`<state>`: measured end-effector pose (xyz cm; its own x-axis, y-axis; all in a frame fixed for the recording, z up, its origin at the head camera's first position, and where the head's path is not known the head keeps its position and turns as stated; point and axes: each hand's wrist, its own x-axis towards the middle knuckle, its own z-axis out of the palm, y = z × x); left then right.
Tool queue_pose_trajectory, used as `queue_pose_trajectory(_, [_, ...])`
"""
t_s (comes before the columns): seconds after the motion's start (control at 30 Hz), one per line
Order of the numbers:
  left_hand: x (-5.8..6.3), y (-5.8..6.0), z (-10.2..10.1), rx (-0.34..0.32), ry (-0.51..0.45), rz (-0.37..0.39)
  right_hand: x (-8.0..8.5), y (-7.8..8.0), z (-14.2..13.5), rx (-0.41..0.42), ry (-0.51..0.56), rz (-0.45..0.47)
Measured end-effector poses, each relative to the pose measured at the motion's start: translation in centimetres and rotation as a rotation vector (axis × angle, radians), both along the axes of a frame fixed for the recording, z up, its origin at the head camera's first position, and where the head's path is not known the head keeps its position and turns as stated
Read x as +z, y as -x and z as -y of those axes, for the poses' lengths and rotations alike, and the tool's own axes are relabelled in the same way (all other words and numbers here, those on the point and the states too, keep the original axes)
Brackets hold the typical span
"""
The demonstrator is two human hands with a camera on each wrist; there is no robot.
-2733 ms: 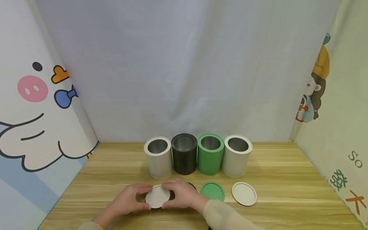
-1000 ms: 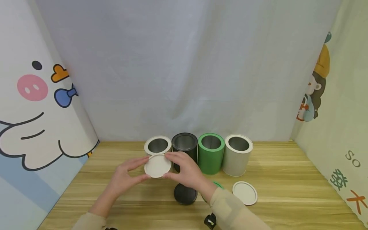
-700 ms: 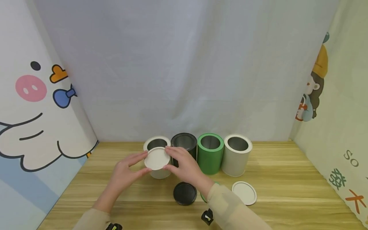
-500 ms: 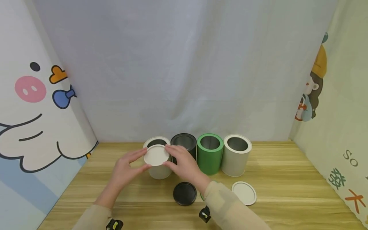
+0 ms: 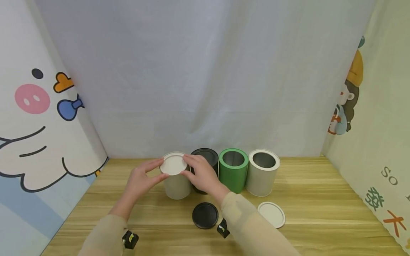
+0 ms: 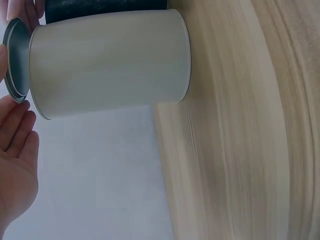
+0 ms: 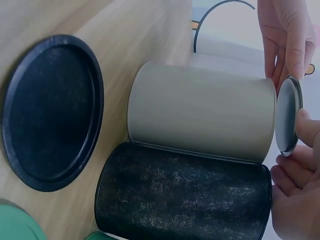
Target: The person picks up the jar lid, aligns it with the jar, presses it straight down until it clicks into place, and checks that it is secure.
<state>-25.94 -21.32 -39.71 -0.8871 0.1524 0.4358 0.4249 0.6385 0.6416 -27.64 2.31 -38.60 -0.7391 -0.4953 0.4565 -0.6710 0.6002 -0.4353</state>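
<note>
Both hands hold one round white lid (image 5: pixel 173 164) by its edge, right over the top of the leftmost white can (image 5: pixel 177 186). My left hand (image 5: pixel 141 179) pinches the lid's left side between thumb and fingers. On the opposite side, my right hand (image 5: pixel 201 172) pinches it the same way. From the side, the left wrist view shows the lid (image 6: pixel 17 60) tilted, with a narrow gap between it and the rim of the can (image 6: pixel 110 60). The lid (image 7: pixel 287 117) stands just off the can (image 7: pixel 202 112) in the right wrist view too.
Beside the white can stand a black can (image 5: pixel 206 156), a green can (image 5: pixel 234 177) and another white can (image 5: pixel 262 179), tops uncovered. A black lid (image 5: pixel 205 215) and a white lid (image 5: pixel 271 214) lie on the wooden table (image 5: pixel 307 213). A green lid (image 7: pixel 20 225) is partly visible.
Both hands have lifted the white lid from the table and carried it up and forward, over the leftmost can's opening. The right forearm now covers the green lid in the head view.
</note>
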Motion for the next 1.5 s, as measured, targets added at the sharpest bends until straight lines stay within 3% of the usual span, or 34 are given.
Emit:
queue_pose_trajectory(0.9, [0.4, 2.5, 1.0, -0.004, 0.033, 0.140, 1.2, 1.5, 1.8, -0.146, -0.252, 0.032])
queue_pose_trajectory(1.27, [0.8, 3.1, 1.2, -0.024, 0.103, 0.138, 1.7, 1.8, 2.1, -0.171, -0.300, 0.068])
queue_pose_trajectory(1.5, [1.0, 3.2, 1.1, -0.040, 0.094, 0.174, 1.6, 2.0, 2.1, -0.170, -0.303, 0.085])
